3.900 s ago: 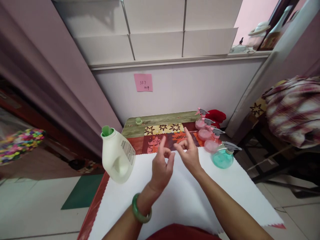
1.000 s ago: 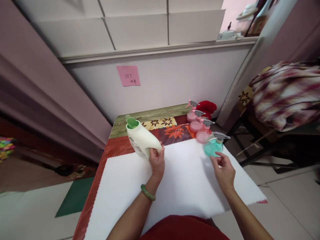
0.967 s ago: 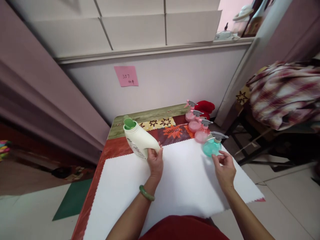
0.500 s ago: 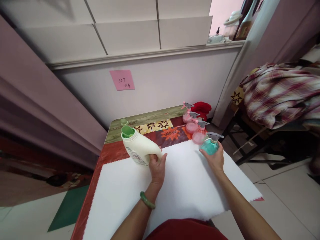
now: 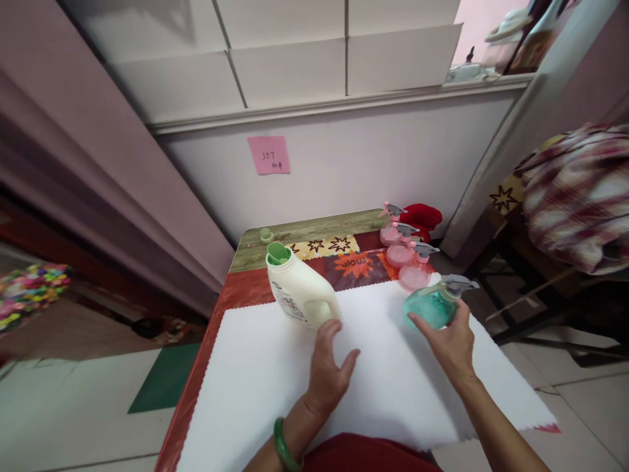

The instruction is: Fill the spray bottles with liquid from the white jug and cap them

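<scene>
My left hand, fingers apart, is just below the handle of a cream laundry detergent bottle. That bottle stands uncapped on a white sheet, its green spout showing. A green cap lies near the table's far left corner. In my right hand is a teal spray bottle with a grey trigger, gripped around its body and tilted over the sheet. Behind it, pink spray bottles stand in a row on the right side.
Red cloth-like material lies behind the pink bottles. A pink note is stuck on the white wall. To the right, a plaid cloth rests on dark furniture. Multicoloured small items show at the left edge.
My left hand has let go of the detergent bottle's handle and drawn back toward me. The teal spray bottle has come nearer to me in my right hand. The view has shifted left.
</scene>
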Action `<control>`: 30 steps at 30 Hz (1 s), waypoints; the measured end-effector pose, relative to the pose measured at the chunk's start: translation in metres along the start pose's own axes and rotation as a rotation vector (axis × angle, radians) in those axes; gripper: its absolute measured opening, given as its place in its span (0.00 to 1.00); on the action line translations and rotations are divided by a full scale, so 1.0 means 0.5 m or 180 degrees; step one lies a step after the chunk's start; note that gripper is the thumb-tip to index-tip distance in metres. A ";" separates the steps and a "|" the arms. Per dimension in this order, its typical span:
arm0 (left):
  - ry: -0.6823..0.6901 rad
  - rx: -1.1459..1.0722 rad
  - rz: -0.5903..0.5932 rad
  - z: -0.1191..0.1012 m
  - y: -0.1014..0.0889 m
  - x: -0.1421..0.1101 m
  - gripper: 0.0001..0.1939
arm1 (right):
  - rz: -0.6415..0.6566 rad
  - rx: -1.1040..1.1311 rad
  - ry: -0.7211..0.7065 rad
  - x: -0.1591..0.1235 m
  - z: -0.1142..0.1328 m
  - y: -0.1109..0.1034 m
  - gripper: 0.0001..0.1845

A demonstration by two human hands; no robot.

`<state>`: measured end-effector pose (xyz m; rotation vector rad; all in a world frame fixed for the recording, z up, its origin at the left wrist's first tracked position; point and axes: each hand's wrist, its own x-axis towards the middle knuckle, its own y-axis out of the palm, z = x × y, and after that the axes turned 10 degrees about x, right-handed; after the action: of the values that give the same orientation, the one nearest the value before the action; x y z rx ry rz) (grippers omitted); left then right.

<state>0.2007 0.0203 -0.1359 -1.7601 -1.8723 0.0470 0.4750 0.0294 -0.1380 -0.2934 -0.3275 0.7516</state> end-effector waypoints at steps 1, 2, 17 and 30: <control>-0.0029 -0.0169 0.0290 -0.011 0.001 -0.004 0.30 | 0.0178 0.0156 -0.0059 -0.018 0.025 -0.002 0.56; -0.0154 -0.0420 0.0562 -0.024 0.004 -0.005 0.34 | 0.0384 0.0334 -0.0110 -0.035 0.050 -0.001 0.53; -0.1923 -0.3589 0.1227 -0.097 0.025 0.028 0.36 | 0.2096 0.2262 -0.0129 -0.090 0.221 0.030 0.34; -0.2388 -0.3677 0.1328 -0.077 0.052 -0.012 0.36 | 0.2666 0.2343 -0.0133 -0.087 0.290 0.025 0.22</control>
<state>0.2400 0.0049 -0.1161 -3.2643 -2.1442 -0.3259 0.3809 0.0283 -0.0190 0.3161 0.0700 1.6387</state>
